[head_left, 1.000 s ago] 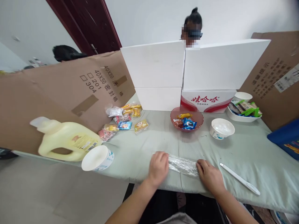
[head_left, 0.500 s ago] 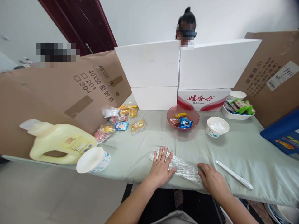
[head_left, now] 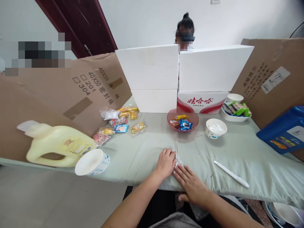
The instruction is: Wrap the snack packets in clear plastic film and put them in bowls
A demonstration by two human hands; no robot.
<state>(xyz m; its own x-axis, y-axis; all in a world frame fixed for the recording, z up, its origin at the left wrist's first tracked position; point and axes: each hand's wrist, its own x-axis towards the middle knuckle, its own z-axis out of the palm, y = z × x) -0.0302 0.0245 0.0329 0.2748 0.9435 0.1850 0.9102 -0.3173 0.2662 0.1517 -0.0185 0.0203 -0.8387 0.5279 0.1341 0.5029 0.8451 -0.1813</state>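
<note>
Clear plastic wrap (head_left: 177,159) bunched between curled left hand (head_left: 165,162) and flat right hand (head_left: 192,185)

item: clear plastic wrap (head_left: 177,160) | look: thin, see-through, crinkled and shiny | state: bunched small, mostly hidden, only a bit peeks out | where: near edge of the pale green tablecloth (head_left: 249,152) in front of me, pressed between my left hand (head_left: 166,163) and right hand (head_left: 191,183)
</note>
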